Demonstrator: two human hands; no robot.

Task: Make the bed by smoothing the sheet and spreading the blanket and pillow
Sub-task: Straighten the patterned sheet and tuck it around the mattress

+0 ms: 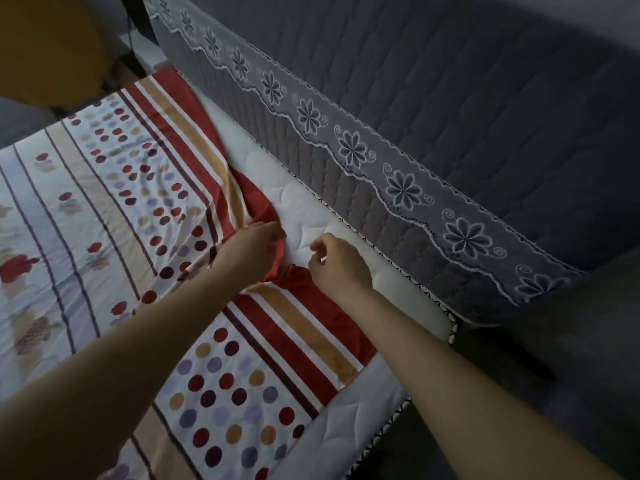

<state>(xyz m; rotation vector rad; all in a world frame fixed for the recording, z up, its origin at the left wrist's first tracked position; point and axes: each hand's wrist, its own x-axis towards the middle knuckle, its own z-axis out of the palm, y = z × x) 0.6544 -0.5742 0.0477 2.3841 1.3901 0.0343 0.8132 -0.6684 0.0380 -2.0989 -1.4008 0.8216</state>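
Note:
A patterned sheet (114,209) with red, orange and white stripes and coloured dots lies over a white quilted mattress (311,216). Its red edge is bunched inward, so a strip of bare mattress shows along the right side. My left hand (251,252) grips the bunched red edge of the sheet. Just to its right, my right hand (337,263) hovers over the bare mattress, its fingers curled; whether they pinch any cloth is unclear. No blanket or pillow is visible.
A grey quilted sofa (485,109) with a lace cover (353,150) of blue flowers runs along the mattress's far side. A dark gap and floor (519,375) lie at the lower right. A yellowish object (52,46) stands at the top left.

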